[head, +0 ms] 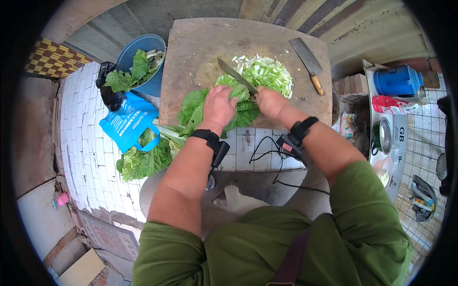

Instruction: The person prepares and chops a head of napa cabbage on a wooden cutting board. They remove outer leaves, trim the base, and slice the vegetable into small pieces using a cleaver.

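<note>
My right hand (271,101) grips the handle of a kitchen knife (236,74), its blade slanting to the upper left. The blade lies between a bunch of leafy greens (193,106) and a pile of chopped pale-green pieces (268,74). With spread fingers, my left hand (219,103) presses the bunch down on the wooden board (200,43), left of the knife. Leaves reach past the board's near edge. A cleaver (307,57) with a wooden handle rests at the board's right side, apart from my hands.
Left of the board stands a blue bucket (123,59) holding leaves. Near it lie a blue bag (130,119), a black plastic bag (109,87) and more leafy greens (150,161). A black cable (275,178) hangs by my lap. A shelf at right carries a metal bowl (385,135) and a blue container (397,81).
</note>
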Tool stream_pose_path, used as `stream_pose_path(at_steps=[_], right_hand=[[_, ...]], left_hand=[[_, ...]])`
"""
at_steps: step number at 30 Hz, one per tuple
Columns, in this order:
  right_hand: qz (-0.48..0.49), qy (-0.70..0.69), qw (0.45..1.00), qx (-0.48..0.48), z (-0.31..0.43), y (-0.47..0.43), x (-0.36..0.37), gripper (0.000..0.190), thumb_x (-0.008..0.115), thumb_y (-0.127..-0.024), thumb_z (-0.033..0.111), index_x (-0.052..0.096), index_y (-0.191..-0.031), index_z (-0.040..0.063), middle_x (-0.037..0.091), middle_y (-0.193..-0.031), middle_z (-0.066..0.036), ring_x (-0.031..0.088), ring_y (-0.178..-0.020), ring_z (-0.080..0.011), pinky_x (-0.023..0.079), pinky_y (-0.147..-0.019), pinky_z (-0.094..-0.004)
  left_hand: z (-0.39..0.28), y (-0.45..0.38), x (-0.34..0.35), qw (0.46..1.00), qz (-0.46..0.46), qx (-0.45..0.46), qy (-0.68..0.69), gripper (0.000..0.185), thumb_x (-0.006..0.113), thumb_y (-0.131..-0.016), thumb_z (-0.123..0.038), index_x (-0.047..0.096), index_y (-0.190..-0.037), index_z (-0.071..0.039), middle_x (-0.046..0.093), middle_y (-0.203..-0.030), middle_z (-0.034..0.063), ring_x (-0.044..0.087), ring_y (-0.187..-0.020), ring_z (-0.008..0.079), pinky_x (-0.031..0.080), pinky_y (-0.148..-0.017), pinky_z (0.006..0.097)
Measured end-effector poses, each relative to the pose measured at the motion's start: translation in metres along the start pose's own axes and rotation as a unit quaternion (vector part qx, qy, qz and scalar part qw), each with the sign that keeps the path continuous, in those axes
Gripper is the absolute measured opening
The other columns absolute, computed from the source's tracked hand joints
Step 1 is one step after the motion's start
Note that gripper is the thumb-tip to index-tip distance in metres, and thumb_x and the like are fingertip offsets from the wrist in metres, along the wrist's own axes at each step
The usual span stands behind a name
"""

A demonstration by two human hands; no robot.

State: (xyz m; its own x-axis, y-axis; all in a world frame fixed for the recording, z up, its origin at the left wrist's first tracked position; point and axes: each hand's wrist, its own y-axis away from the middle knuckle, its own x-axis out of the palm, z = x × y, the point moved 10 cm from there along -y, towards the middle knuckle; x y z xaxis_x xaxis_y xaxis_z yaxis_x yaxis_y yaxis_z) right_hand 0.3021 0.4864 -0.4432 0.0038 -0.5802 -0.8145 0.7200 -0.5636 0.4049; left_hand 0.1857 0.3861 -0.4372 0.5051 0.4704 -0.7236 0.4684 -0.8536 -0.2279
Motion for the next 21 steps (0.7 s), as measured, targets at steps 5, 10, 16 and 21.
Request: stream_pose_path(at_steps=[5, 10, 16, 21], right_hand=[[-0.056, 0.012, 0.998, -0.026, 0.001, 0.022, -0.030, 0.023, 0.048, -0.094, 0.021, 0.055, -0.096, 0.000, 0.064, -0.085, -0.025, 0.062, -0.083, -0.0437, 0.049, -0.075, -0.0498], [-0.010, 0.035, 0.999, -0.033, 0.018, 0.040, -0.034, 0.022, 0.048, -0.094, 0.020, 0.055, -0.095, -0.001, 0.064, -0.085, -0.026, 0.062, -0.082, -0.0436, 0.050, -0.074, -0.0488], [0.051, 0.043, 0.997, -0.040, 0.014, 0.012, -0.016, 0.022, 0.050, -0.093, 0.019, 0.056, -0.097, -0.001, 0.064, -0.086, -0.026, 0.062, -0.083, -0.0434, 0.050, -0.075, -0.0478], [0.010, 0.012, 1.000, -0.022, 0.017, -0.010, 0.003, 0.021, 0.048, -0.090, 0.016, 0.059, -0.099, 0.000, 0.066, -0.091, -0.024, 0.064, -0.087, -0.0416, 0.051, -0.077, -0.0470]], left_hand=[[0.001, -0.001, -0.004, 0.999, 0.013, -0.024, 0.016, 0.027, 0.068, -0.080, -0.011, 0.069, -0.106, -0.003, 0.063, -0.110, 0.0121, 0.054, -0.107, 0.0317, 0.044, -0.096, 0.0379], [0.005, -0.002, -0.001, 0.998, 0.027, -0.059, 0.022, 0.025, 0.069, -0.079, -0.010, 0.071, -0.104, -0.006, 0.062, -0.107, 0.0097, 0.054, -0.107, 0.0287, 0.045, -0.095, 0.0362], [0.016, -0.005, 0.005, 0.997, 0.037, -0.063, 0.029, 0.024, 0.073, -0.076, -0.011, 0.071, -0.099, -0.007, 0.063, -0.104, 0.0113, 0.057, -0.101, 0.0321, 0.047, -0.090, 0.0386], [0.017, -0.004, 0.001, 0.996, 0.022, -0.076, 0.033, 0.024, 0.074, -0.075, -0.010, 0.068, -0.098, -0.008, 0.062, -0.105, 0.0118, 0.058, -0.102, 0.0327, 0.047, -0.090, 0.0390]])
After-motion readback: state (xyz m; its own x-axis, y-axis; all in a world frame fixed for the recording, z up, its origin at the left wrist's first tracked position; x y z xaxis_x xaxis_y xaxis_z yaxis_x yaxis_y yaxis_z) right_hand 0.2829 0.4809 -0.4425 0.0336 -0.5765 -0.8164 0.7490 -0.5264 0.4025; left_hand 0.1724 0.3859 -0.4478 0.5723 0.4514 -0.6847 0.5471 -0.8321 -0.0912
